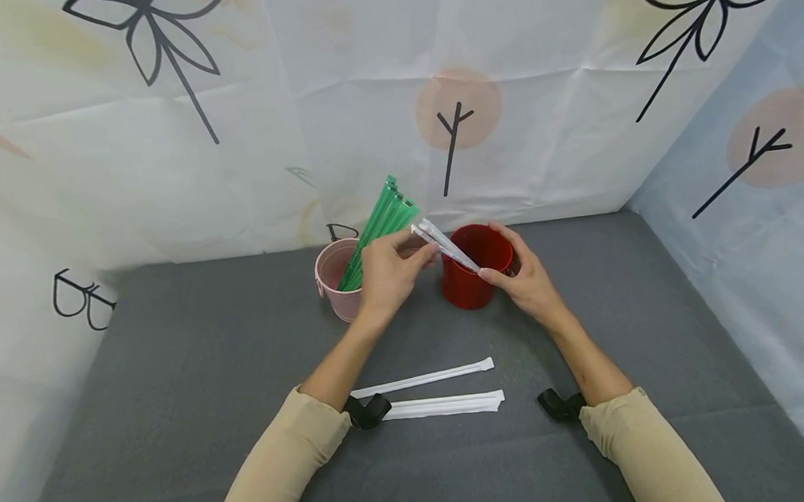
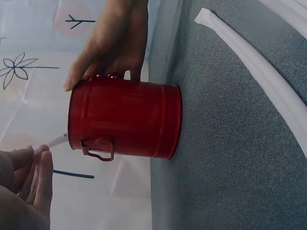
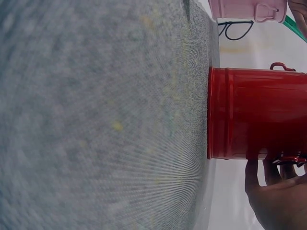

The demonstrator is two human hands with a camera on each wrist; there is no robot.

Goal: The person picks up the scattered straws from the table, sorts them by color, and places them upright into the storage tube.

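Currently I have the left hand [image 1: 387,273] in a narrow grip, pinching white paper-wrapped straws [image 1: 449,248] whose lower ends reach the mouth of the red pail [image 1: 465,289]. The right hand [image 1: 534,285] has its grip curled round that pail's right side. Left of it, green straws [image 1: 385,225] lean in a pink pail [image 1: 345,306]; on its near side, more wrapped straws [image 1: 446,406] lie on the grey tabletop [image 1: 210,385].

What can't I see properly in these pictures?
- Head: bottoms of green straws, hidden by the pink bucket.
- Head: marks on held straws, too small to read.
- Left wrist: some ends of table straws, cut off by picture edges.
- Right wrist: rim of red bucket, cut off by right edge.
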